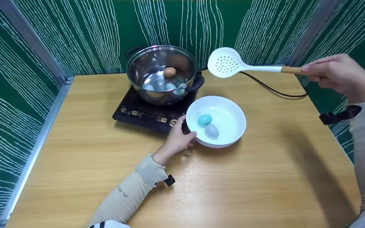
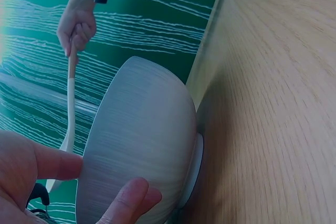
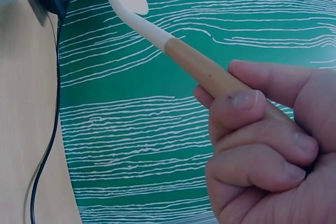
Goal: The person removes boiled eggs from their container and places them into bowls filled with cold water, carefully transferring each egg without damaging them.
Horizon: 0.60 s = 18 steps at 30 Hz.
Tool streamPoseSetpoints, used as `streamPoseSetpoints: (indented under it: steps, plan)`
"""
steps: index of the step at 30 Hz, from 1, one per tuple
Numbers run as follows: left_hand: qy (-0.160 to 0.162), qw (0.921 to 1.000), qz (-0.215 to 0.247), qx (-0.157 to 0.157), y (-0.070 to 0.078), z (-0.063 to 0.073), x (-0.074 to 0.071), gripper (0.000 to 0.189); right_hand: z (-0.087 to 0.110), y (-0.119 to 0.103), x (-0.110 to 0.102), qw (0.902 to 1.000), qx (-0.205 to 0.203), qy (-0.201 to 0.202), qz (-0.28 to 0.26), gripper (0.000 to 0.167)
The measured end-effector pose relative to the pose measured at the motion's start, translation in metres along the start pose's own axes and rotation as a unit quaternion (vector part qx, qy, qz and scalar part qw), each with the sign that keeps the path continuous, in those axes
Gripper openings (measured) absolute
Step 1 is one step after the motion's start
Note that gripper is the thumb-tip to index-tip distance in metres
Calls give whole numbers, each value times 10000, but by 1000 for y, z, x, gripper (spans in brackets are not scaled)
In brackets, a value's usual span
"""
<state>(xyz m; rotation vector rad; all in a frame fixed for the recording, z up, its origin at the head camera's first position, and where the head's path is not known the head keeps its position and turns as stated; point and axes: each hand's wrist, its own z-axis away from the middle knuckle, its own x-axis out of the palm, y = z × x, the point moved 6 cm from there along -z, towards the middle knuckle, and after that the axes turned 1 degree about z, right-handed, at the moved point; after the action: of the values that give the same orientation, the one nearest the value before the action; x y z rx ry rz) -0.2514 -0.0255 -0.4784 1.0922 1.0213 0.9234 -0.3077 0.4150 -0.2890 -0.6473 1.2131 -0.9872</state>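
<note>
**Slotted spoon (image 1: 258, 68) aloft, right of the pot (image 1: 160, 98)**

The right hand (image 1: 336, 72) pinches its wooden handle above the table (image 1: 233, 186); the left hand (image 1: 177, 139) grips the white bowl (image 1: 231, 126) between thumb and fingers. Inside lie a teal egg (image 1: 204, 120) and a greyish egg (image 1: 212, 130), touching. The pot holds a brown egg (image 1: 169, 72) and paler ones, on a black hob (image 1: 147, 120) whose labels are too small to read; the left sleeve (image 1: 122, 201) shows an "A".
</note>
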Motion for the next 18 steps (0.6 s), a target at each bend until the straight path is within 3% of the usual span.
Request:
streamPoseSetpoints:
  steps: [18]
  plan:
    - [-10, 10000, -43, 83, 2, 1, 0, 80, -1, -32, 25, 9992, -243, -10, -323, 24]
